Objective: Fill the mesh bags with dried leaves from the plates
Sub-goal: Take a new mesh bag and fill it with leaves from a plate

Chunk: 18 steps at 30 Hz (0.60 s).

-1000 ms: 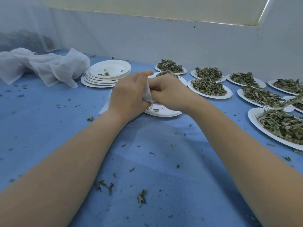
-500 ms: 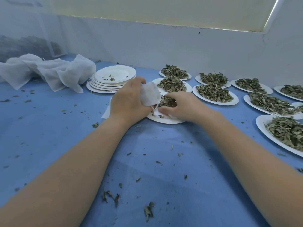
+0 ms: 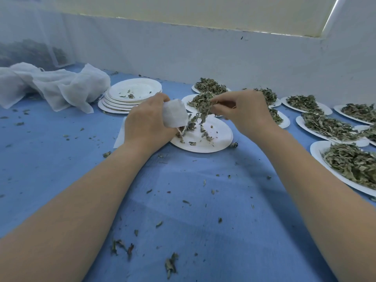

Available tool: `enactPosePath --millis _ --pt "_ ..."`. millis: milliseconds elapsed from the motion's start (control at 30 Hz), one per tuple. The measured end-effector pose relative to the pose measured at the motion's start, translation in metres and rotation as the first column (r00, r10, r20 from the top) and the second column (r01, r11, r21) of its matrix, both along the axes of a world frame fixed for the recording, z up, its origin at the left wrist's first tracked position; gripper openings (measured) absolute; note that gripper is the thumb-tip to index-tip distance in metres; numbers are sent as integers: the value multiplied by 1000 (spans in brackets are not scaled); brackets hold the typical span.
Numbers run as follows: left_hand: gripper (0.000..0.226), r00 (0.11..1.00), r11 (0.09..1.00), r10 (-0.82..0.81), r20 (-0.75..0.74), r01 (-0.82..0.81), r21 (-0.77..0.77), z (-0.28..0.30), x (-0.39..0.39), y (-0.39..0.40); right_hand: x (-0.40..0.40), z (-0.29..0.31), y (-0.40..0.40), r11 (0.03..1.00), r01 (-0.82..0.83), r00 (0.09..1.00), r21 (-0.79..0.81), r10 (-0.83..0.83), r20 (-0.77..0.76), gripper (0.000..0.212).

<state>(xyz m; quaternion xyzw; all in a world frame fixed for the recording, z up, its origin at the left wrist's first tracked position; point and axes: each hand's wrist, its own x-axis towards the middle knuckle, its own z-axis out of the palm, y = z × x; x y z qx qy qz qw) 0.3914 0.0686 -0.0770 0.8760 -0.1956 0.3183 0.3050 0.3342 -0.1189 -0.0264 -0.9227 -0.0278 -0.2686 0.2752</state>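
Observation:
My left hand [image 3: 145,123] grips a small white mesh bag [image 3: 174,116] with a drawstring, held just above the left edge of a white paper plate [image 3: 221,137]. That plate carries only a few leaf scraps. My right hand [image 3: 244,112] is raised over the plate and pinches a clump of dried green leaves [image 3: 202,111], which dangles right beside the bag. Some bits hang or fall below the clump toward the plate.
A stack of used white plates [image 3: 130,96] sits behind my left hand, with a heap of white mesh cloth [image 3: 59,86] further left. Several plates heaped with dried leaves [image 3: 350,163] line the right side and back. Leaf crumbs litter the blue table cover [image 3: 183,200]. A white wall stands behind.
My right hand has lifted off the plate with a clump of leaves and moved up beside the bag. My left hand has kept hold of the bag.

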Motion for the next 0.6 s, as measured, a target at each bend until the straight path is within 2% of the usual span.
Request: enactPosePath --millis 167,267,500,600 --pt "48 1000 1000 -3 23 3 0 -1 0 -1 0 4 6 954 -67 997 293 55 49 15" --pt "49 999 1000 -18 28 18 -5 -1 0 -2 -2 2 11 916 -149 989 373 140 50 16" --pt "53 990 995 -95 102 94 17 3 -7 -9 0 -9 27 911 -233 972 340 232 43 23" --pt "51 981 991 -120 153 110 70 4 -10 -11 0 -9 34 965 -204 979 166 206 3 10"
